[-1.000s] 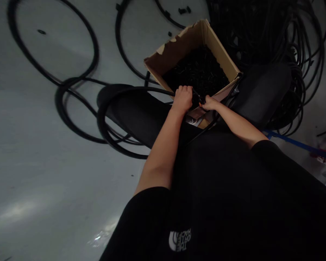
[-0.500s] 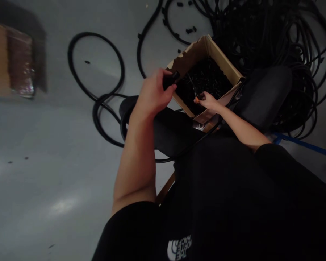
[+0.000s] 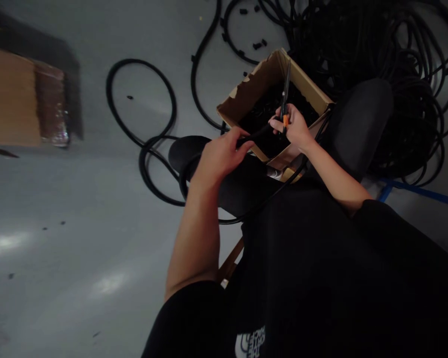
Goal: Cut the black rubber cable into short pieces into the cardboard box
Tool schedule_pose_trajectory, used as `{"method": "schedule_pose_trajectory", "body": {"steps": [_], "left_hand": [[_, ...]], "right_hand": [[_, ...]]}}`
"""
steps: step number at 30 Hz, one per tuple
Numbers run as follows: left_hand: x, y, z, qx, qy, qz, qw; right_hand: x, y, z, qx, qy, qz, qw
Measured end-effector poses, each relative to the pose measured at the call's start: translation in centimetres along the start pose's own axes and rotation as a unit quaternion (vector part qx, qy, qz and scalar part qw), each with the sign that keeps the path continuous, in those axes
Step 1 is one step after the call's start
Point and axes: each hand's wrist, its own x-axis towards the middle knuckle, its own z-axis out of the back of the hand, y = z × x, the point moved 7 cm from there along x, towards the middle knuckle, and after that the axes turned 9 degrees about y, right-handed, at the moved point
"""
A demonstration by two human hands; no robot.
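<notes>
Fingers of the left hand [image 3: 220, 161] curl closed around a black tube [image 3: 256, 135], gripping it with the thumb out of sight behind the hand. The tube runs from that fist across the box's near edge, and its end comes up just beside the pivot of a pair of scissors [image 3: 284, 97]. Whether the blades touch it is too dark to tell.

Fingers of the right hand [image 3: 294, 128] sit narrow and bent through the orange handles, holding the scissors upright with the blades pointing away from the body. The blades look shut or nearly so, though the dim light makes that uncertain.

Both hands hover above a cardboard box [image 3: 304, 82], its torn brown flap [image 3: 246, 87] along the far side. It is filled with short black pieces [image 3: 263, 134], too dark to count. The box stands between two dark rounded shapes that are hard to make out.

Beyond it, a heap of black tubing [image 3: 392, 49] lies coiled on the grey floor [image 3: 78, 209], with a loose loop [image 3: 108, 89] to the left and a few short pieces [image 3: 259, 44] past the box.
</notes>
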Motion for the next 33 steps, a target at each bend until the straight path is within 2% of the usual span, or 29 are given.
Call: {"method": "schedule_pose_trajectory", "body": {"steps": [3, 5, 8, 10, 12, 15, 18, 21, 23, 27, 30, 33], "left_hand": [[-3.0, 3.0, 2.1, 0.011, 0.026, 0.029, 0.999], [-5.8, 4.4, 3.0, 0.01, 0.028, 0.044, 0.999], [-10.8, 6.3, 3.3, -0.004, -0.059, 0.118, 0.991], [-13.8, 6.9, 2.0, -0.026, -0.128, 0.159, 0.979], [-16.1, 7.5, -0.3, -0.058, -0.186, 0.193, 0.962], [-17.8, 8.5, -4.3, -0.106, -0.206, 0.241, 0.942], [-18.5, 8.6, -6.5, -0.115, -0.193, 0.25, 0.942], [-19.2, 7.3, -6.7, -0.104, -0.186, 0.237, 0.948], [-19.0, 6.3, -6.7, -0.102, -0.16, 0.243, 0.951], [-16.0, 4.6, -7.3, -0.112, -0.088, 0.257, 0.956], [-13.3, 3.7, -7.9, -0.123, -0.052, 0.237, 0.962], [-12.3, 3.5, -8.4, -0.135, -0.037, 0.229, 0.963]], "right_hand": [[-0.5, 0.8, 1.2, 0.003, 0.009, -0.017, 1.0], [-0.7, 0.1, 1.5, 0.006, 0.025, -0.042, 0.999], [-0.9, -2.0, 1.3, -0.005, 0.052, -0.074, 0.996], [-1.2, -3.1, 1.3, -0.021, 0.058, -0.09, 0.994], [-1.8, -3.3, 1.3, -0.03, 0.084, -0.106, 0.99], [-3.6, -2.5, 1.0, -0.025, 0.17, -0.132, 0.976], [-6.2, -2.0, 1.1, -0.021, 0.236, -0.169, 0.957], [-9.2, -2.6, 0.9, -0.025, 0.28, -0.21, 0.936], [-10.9, -3.3, 0.7, -0.022, 0.292, -0.225, 0.929], [-12.2, -5.0, 0.4, -0.014, 0.276, -0.256, 0.926], [-11.7, -6.0, 0.2, -0.005, 0.285, -0.296, 0.912], [-10.8, -6.6, 0.4, 0.018, 0.298, -0.307, 0.904]]}}
